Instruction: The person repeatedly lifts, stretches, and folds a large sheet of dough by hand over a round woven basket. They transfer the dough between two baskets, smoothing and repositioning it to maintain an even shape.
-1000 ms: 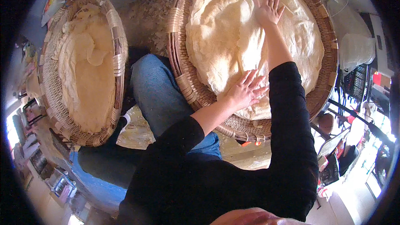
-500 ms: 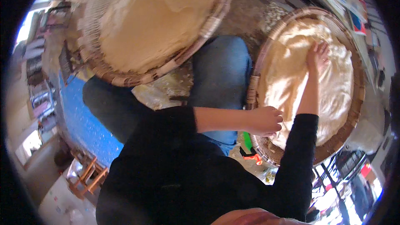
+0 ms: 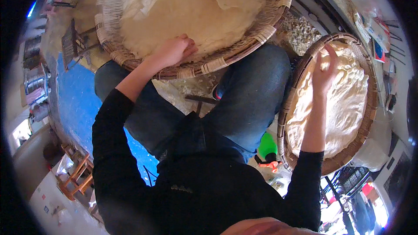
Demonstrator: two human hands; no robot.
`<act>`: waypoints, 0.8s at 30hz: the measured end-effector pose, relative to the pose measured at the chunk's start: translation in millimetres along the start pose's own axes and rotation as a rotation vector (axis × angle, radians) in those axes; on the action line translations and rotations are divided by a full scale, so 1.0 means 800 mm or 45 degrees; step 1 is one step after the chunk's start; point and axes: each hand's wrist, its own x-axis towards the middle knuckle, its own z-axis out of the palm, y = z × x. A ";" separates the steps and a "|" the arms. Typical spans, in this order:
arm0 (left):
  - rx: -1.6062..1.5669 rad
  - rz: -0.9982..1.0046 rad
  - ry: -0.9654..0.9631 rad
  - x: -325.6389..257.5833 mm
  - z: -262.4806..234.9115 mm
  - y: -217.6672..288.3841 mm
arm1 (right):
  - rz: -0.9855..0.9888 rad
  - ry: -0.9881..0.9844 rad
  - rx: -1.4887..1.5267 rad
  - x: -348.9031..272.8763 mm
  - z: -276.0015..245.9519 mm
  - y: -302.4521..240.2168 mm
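Observation:
A large round wicker basket (image 3: 213, 66) in front of me holds a layered pile of thin, cream-coloured, cloth-like sheets (image 3: 183, 15). My left hand (image 3: 177, 51) is at the near edge of that pile, just inside the rim, its fingers curled together. Whatever may be between those fingers is hidden. To my right stands a second wicker basket (image 3: 371, 113) with crumpled, pale sheets (image 3: 333, 109) lit by sunlight. Over its far left part is my right hand (image 3: 325, 72), thumb and finger bent and apart, with nothing visible in them.
My jeans-clad knees (image 3: 257, 91) lie between the baskets. Beside the right basket are a green bottle-like object (image 3: 267, 146) and an orange-handled tool (image 3: 273, 164). Pale flakes (image 3: 300, 35) are scattered beyond. Blue flooring (image 3: 76, 100) and a wooden stool (image 3: 80, 178) are at left.
My left hand has swung from the right basket's near rim across to the large basket. The right hand has shifted toward its basket's left side and lifted off the sheets. The view has shifted.

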 end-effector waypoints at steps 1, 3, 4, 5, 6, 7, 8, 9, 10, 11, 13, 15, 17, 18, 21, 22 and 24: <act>-0.015 0.000 -0.111 -0.001 -0.001 -0.004 | -0.050 -0.007 0.141 0.007 0.018 -0.037; -0.013 -0.021 -0.126 0.002 -0.002 -0.009 | -0.223 -0.185 0.237 0.026 0.056 -0.099; -0.039 0.020 -0.052 0.003 -0.002 -0.010 | -0.275 -0.291 0.288 0.033 0.080 -0.125; -0.008 0.017 -0.070 0.005 -0.002 -0.012 | -0.237 -0.420 0.227 0.041 0.106 -0.146; 0.004 0.054 -0.006 0.005 -0.001 -0.013 | -0.325 -0.488 0.210 0.051 0.135 -0.164; 0.031 0.057 -0.010 0.004 0.001 -0.016 | -0.215 -0.657 0.105 0.061 0.166 -0.178; -0.017 0.088 0.042 0.005 0.003 -0.018 | -0.123 -0.807 0.008 0.070 0.195 -0.188; -0.054 0.081 0.022 0.005 0.005 -0.021 | -0.176 -0.798 -0.098 0.080 0.220 -0.192; -0.096 0.067 0.004 0.007 0.007 -0.024 | -0.172 -0.837 -0.241 0.088 0.244 -0.195; -0.130 0.091 0.077 0.008 0.010 -0.027 | -0.156 -0.939 -0.418 0.096 0.265 -0.195; -0.221 0.121 0.214 0.016 0.014 -0.035 | -0.112 -1.117 -0.488 0.110 0.289 -0.187; -0.443 -0.167 0.184 0.026 0.015 -0.043 | 0.072 -1.103 -0.355 0.118 0.300 -0.178; -0.601 -0.366 0.202 0.034 0.013 -0.053 | 0.432 -0.879 -0.018 0.122 0.300 -0.169; -0.642 -0.421 0.242 0.038 0.011 -0.057 | 0.649 -0.771 0.363 0.124 0.299 -0.164; -0.831 -0.560 0.243 0.041 0.008 -0.069 | 1.343 -0.550 1.198 0.129 0.297 -0.149; -0.909 -0.613 0.209 0.042 0.007 -0.072 | 1.451 -0.455 1.332 0.132 0.298 -0.144; -1.069 -0.610 0.147 0.041 0.005 -0.077 | 1.590 -0.342 1.576 0.137 0.303 -0.132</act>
